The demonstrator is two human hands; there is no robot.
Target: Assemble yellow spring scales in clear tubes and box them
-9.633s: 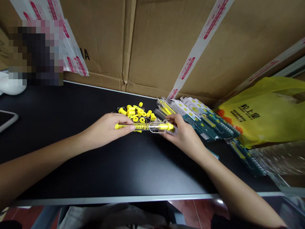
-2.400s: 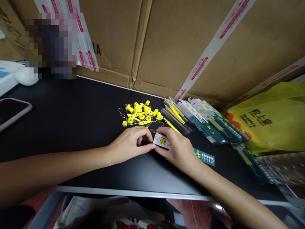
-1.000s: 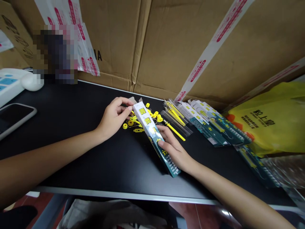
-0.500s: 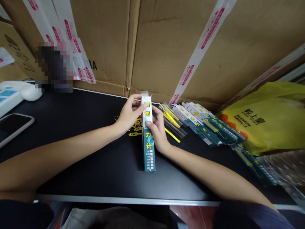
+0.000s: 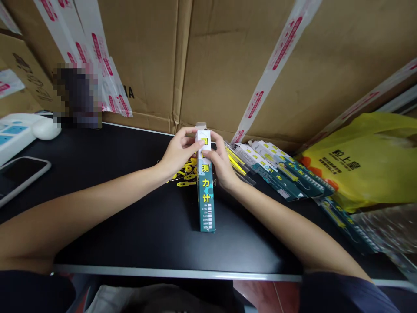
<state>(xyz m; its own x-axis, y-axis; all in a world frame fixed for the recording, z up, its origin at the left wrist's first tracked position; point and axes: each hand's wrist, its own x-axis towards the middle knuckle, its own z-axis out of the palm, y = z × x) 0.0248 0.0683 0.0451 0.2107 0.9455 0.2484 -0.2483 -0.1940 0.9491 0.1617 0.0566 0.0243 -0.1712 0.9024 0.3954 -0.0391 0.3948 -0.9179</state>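
A long, narrow spring-scale box [image 5: 206, 187], white at the far end and dark green at the near end, is gripped between both hands over the table. My left hand [image 5: 180, 152] closes on its left side near the far end, thumb on the front face. My right hand [image 5: 222, 160] wraps the right side, its thumb also on the front. At the far end a white flap [image 5: 201, 125] stands up, open. Behind my left hand lie yellow plastic pieces [image 5: 189, 176] with thin metal hooks. Beyond my right hand are clear tubes with yellow parts [image 5: 237, 163], partly hidden.
Several similar boxes [image 5: 283, 169] overlap to the right on the black table [image 5: 130, 234]. A yellow plastic bag [image 5: 368, 165] with orange items stands at the far right. A phone [image 5: 22, 176] and a white power strip [image 5: 19, 132] lie left. Large cardboard [image 5: 146, 56] rises behind.
My right hand has slid up toward the box's far end, its fingers now at the top beside the flap. The box sits slightly farther right in view.
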